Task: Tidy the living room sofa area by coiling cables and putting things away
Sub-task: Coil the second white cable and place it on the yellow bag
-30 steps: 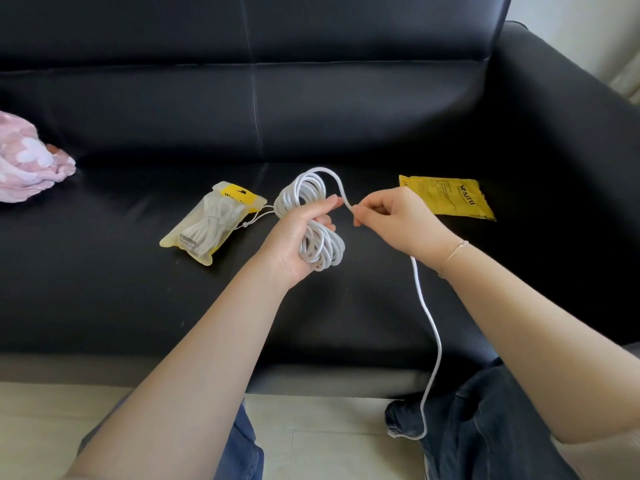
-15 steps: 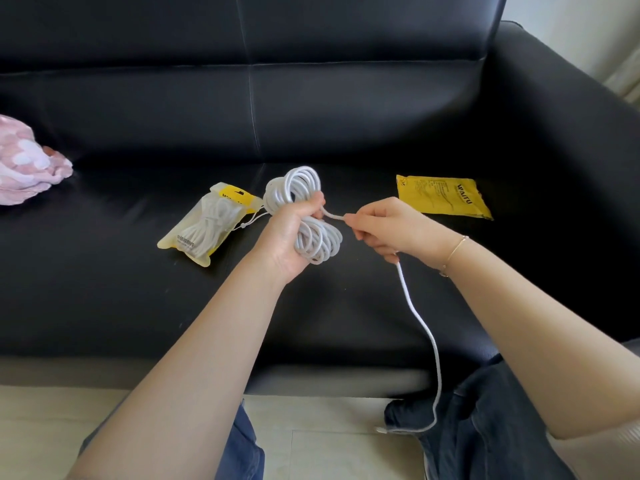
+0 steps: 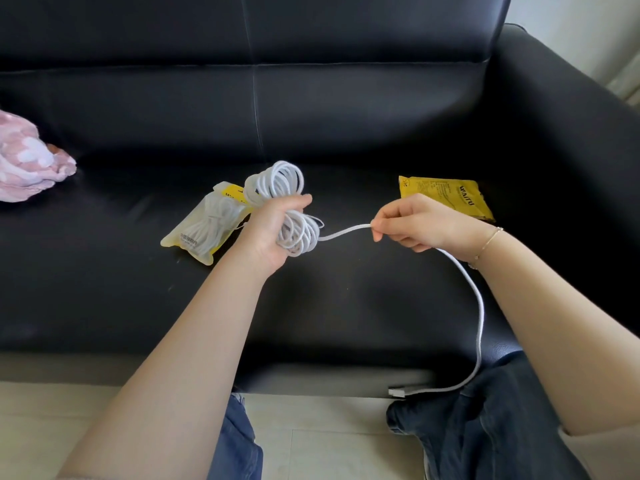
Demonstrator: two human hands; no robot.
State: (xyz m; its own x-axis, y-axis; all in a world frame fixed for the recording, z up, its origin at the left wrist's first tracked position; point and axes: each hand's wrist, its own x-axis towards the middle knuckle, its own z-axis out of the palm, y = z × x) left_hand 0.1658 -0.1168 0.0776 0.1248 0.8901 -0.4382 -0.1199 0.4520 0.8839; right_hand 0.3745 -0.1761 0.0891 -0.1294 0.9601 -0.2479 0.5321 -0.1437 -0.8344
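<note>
Denim covers the knees (image 3: pixel 491 420) nearest us, above pale floor tiles (image 3: pixel 332 441) at the bottom of the view. We see the loose end of a white cable (image 3: pixel 479 313) lying across the right knee, its metal plug (image 3: pixel 396 392) just at the front edge of the black leather sofa (image 3: pixel 346 306). From there the cable climbs in a curve under the right wrist, which wears a thin bracelet (image 3: pixel 488 242). The right hand (image 3: pixel 419 221) pinches the cable between thumb and forefinger, the other fingers curled in beneath. A short, nearly taut run of cable crosses the gap to the left hand (image 3: pixel 273 230), which is clenched around the middle of the coiled bundle (image 3: pixel 277 183), with loops standing out above the fist and more bulging below it. Both hands are held over the seat cushion, the bundle clear of the leather.

Just behind the left hand we find a clear plastic pouch (image 3: pixel 201 230) with a yellow header, lying flat on the seat and holding another white cable. Behind the right hand lies a flat yellow packet (image 3: pixel 446 195) with dark print, also on the seat. Far to the left, at the edge of the picture, a pink and white soft fabric item (image 3: pixel 27 161) rests on the cushion. Beyond everything rises the sofa's backrest, with the armrest at right.
</note>
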